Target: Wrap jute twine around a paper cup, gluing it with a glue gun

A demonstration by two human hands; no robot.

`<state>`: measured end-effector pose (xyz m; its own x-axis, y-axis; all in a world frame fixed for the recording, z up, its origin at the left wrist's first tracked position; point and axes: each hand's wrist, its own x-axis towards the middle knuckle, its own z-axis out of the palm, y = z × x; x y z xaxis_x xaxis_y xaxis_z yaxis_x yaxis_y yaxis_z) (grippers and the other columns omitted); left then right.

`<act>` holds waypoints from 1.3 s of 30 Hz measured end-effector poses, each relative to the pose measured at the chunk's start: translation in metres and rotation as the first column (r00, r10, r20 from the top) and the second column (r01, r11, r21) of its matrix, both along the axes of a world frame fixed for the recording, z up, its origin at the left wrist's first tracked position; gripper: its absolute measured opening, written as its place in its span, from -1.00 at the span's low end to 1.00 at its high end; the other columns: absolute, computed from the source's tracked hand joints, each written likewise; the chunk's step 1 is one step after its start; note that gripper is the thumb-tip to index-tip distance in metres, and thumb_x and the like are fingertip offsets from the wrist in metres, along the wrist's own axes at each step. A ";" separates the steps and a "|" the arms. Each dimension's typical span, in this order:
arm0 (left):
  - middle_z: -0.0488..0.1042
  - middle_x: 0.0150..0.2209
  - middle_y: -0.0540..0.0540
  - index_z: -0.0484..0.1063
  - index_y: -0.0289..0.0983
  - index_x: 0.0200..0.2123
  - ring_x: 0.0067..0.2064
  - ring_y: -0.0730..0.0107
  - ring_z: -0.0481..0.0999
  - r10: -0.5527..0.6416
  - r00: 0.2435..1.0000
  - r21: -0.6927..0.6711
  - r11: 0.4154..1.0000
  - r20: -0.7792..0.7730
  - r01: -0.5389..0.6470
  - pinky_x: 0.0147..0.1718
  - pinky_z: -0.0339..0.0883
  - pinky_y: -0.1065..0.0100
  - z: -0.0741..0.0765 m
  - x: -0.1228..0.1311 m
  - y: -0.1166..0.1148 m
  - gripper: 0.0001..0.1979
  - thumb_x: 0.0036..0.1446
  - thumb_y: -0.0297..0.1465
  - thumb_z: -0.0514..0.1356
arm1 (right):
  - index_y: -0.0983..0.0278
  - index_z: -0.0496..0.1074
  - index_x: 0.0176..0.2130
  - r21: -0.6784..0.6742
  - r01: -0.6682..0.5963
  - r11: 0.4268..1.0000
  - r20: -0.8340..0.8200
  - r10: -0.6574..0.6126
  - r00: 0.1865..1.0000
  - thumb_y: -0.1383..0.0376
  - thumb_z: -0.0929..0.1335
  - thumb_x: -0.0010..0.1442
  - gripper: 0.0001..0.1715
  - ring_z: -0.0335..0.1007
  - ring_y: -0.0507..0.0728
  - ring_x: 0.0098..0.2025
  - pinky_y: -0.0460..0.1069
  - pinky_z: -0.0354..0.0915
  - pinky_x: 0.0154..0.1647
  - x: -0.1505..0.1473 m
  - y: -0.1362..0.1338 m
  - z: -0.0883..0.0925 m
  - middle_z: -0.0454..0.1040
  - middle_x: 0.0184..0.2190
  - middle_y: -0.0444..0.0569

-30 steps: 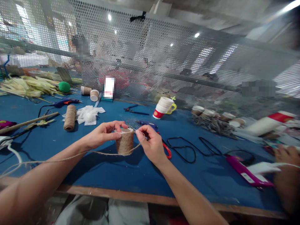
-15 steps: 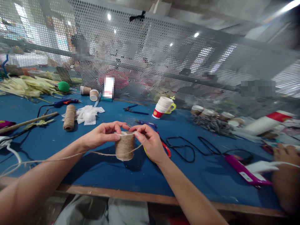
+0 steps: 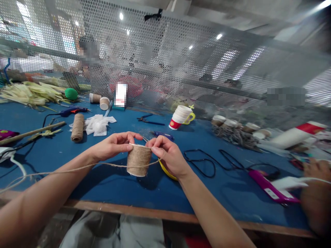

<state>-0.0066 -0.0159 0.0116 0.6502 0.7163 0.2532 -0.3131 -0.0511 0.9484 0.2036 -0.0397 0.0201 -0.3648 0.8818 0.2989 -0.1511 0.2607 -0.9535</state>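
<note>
A paper cup wrapped in jute twine hangs a little above the blue table, slightly tilted. My left hand pinches its rim on the left, fingers over the top edge. On the right side of the rim, my right hand is closed on the cup too, its fingers bent around the edge. A loose strand of twine runs from the far left across the cup's front to my right fingers. Partly hidden beneath my right hand lies a yellow handle, apparently of scissors.
Left of my hands stand a twine spool and white packets. Behind are pliers, a blue glue gun and stacked paper cups. A purple power strip lies right, near another person's hand.
Both hands and the cup have shifted slightly right, and the cup tilts more. The red handle part beside my right wrist is now covered.
</note>
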 end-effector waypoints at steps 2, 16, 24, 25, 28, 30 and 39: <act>0.30 0.01 -0.15 0.34 -0.33 -0.43 0.09 0.19 0.23 0.000 1.000 0.007 1.000 -0.001 0.000 0.02 0.10 0.20 -0.001 0.000 0.001 -0.89 0.01 -0.40 0.21 | 0.25 0.24 -0.50 -0.007 0.001 1.000 0.001 -0.001 1.000 0.31 0.37 0.03 -0.80 0.24 0.01 -0.37 -0.05 0.16 -0.31 0.000 0.000 0.000 0.37 -0.45 -0.16; 0.35 -0.07 -0.19 0.30 -0.29 -0.43 0.15 0.22 0.15 0.337 0.884 0.513 0.848 -0.324 -0.136 0.12 -0.04 0.09 -0.002 0.008 -0.001 -0.86 -0.08 -0.40 0.23 | 0.24 0.21 -0.48 0.363 0.105 0.926 0.385 -0.251 0.888 0.35 0.30 0.04 -0.88 0.28 0.04 -0.37 -0.02 0.23 -0.28 -0.009 -0.006 0.001 0.34 -0.44 -0.10; 0.38 -0.12 -0.20 0.34 -0.30 -0.49 0.09 0.22 0.22 0.447 0.827 0.599 0.781 -0.340 -0.175 0.07 0.08 0.14 -0.007 0.016 -0.006 -0.90 -0.03 -0.39 0.17 | 0.23 0.19 -0.48 0.462 0.081 0.883 0.473 -0.323 0.820 0.37 0.28 0.04 -0.88 0.27 0.02 -0.39 -0.04 0.25 -0.29 -0.014 -0.007 0.000 0.33 -0.45 -0.11; 0.38 -0.11 -0.19 0.34 -0.29 -0.46 0.09 0.23 0.22 0.454 0.825 0.605 0.775 -0.336 -0.180 0.06 0.09 0.14 -0.007 0.016 -0.006 -0.91 -0.03 -0.39 0.18 | 0.23 0.19 -0.48 0.468 0.084 0.880 0.475 -0.330 0.816 0.37 0.28 0.03 -0.88 0.27 0.02 -0.39 -0.04 0.25 -0.30 -0.014 -0.007 0.000 0.34 -0.45 -0.11; 0.37 -0.13 -0.18 0.33 -0.28 -0.33 0.01 0.26 0.28 0.540 0.789 0.643 0.723 -0.295 -0.254 0.02 0.13 0.17 -0.005 0.014 -0.004 -0.81 -0.06 -0.36 0.20 | 0.24 0.21 -0.48 0.491 0.145 0.859 0.459 -0.397 0.795 0.37 0.28 0.04 -0.89 0.29 0.03 -0.39 -0.05 0.25 -0.30 -0.010 -0.004 0.001 0.35 -0.47 -0.12; 0.38 -0.23 -0.13 0.32 -0.29 -0.34 -0.11 0.30 0.34 0.653 0.706 0.664 0.660 -0.276 -0.351 -0.05 0.18 0.20 -0.001 0.012 -0.003 -0.80 -0.05 -0.32 0.19 | 0.24 0.23 -0.48 0.524 0.237 0.818 0.425 -0.493 0.759 0.37 0.28 0.04 -0.90 0.29 0.03 -0.39 -0.05 0.25 -0.30 -0.006 -0.001 0.003 0.35 -0.48 -0.12; 0.49 -0.42 -0.11 0.47 -0.33 -0.34 -0.46 0.41 0.43 -0.505 0.608 -0.142 0.827 -0.613 0.544 -0.45 0.26 0.40 0.008 0.010 -0.021 -0.56 0.05 -0.07 0.05 | 0.24 0.23 -0.51 0.584 0.371 0.722 0.405 -0.655 0.638 0.37 0.28 0.00 -0.90 0.27 0.05 -0.42 -0.03 0.23 -0.31 0.003 0.008 0.004 0.34 -0.51 -0.12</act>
<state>0.0030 -0.0370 0.0198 0.9313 0.2019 -0.3032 0.3305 -0.1188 0.9363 0.2065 -0.0312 0.0242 -0.1073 0.8096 0.5771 0.6442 0.4987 -0.5799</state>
